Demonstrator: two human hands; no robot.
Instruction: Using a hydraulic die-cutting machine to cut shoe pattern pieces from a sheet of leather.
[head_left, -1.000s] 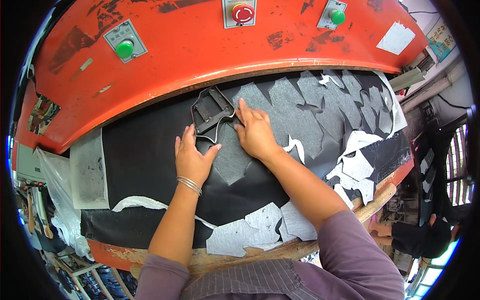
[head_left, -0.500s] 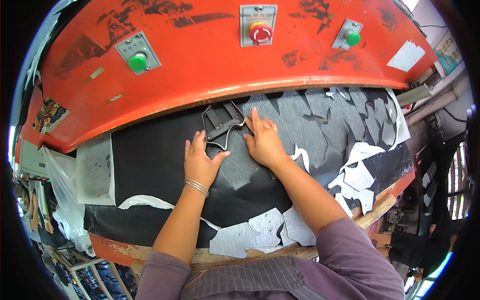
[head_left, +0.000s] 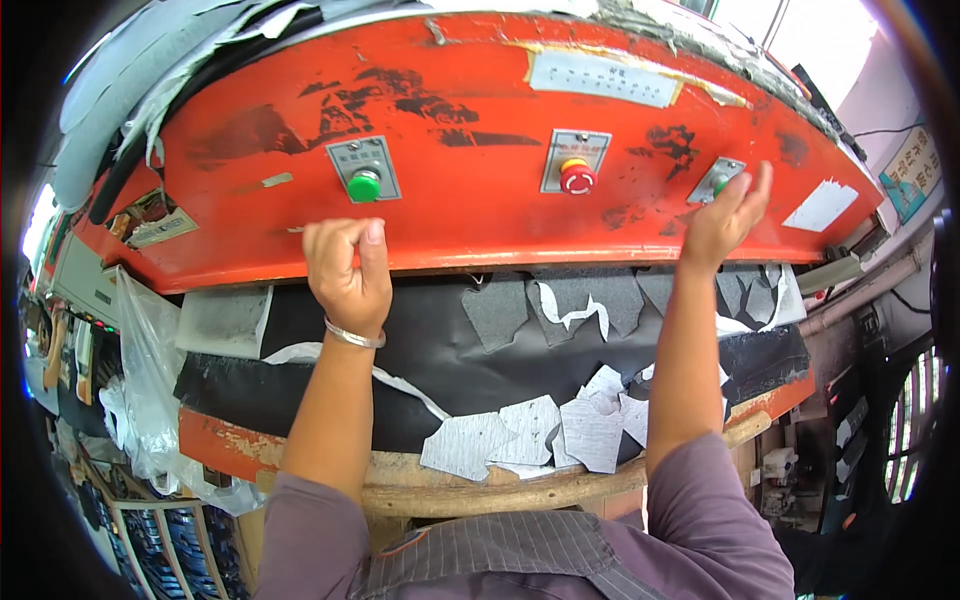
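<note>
My left hand (head_left: 348, 270) is raised in front of the red press beam (head_left: 470, 215), its fingers curled in with nothing in them. Just above it sits a green push button (head_left: 364, 186) on a metal plate; a small gap seems to part them. My right hand (head_left: 725, 225) is up at the other green button (head_left: 719, 186), fingers stretched out and partly covering it. Whether it presses the button I cannot tell. Below the beam lies a black sheet (head_left: 420, 325) with cut grey areas (head_left: 497, 312). The metal cutting die is out of sight.
Between the green buttons is a red emergency stop button (head_left: 577, 177). Several grey cut pieces (head_left: 590, 435) lie along the wooden front edge (head_left: 520, 497). A clear plastic bag (head_left: 150, 370) hangs at the left. White strips (head_left: 575, 312) lie on the sheet.
Both hands have left the cutting die and the sheet and risen to the buttons, spreading apart. The beam fills more of the lower view, and the die no longer shows.
</note>
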